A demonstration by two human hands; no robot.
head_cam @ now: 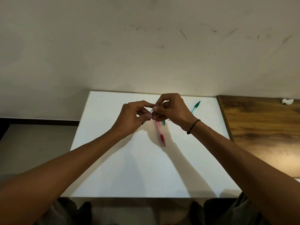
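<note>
Two pinches, one blue pen [151, 111] — left hand [131, 117] fingers [146, 117] beside right hand [174, 109] fingers [155, 108] — tip to tip.

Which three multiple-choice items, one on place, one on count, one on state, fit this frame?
1. Where does the red pen lie?
A. on the white table, nearer the person than the hands
B. on the floor
C. in a pocket

2. How many pens show?
A. one
B. three
C. six

3. What do the left hand and right hand do?
A. lie flat on the table
B. hang idle at the sides
C. pinch the held pen between their fingers

Answers:
1 A: the red pen rests on the white table just below the hands.
2 B: the red pen, the green pen and the held pen are in view.
3 C: the fingers of both hands curl round the held pen above the table.
</note>
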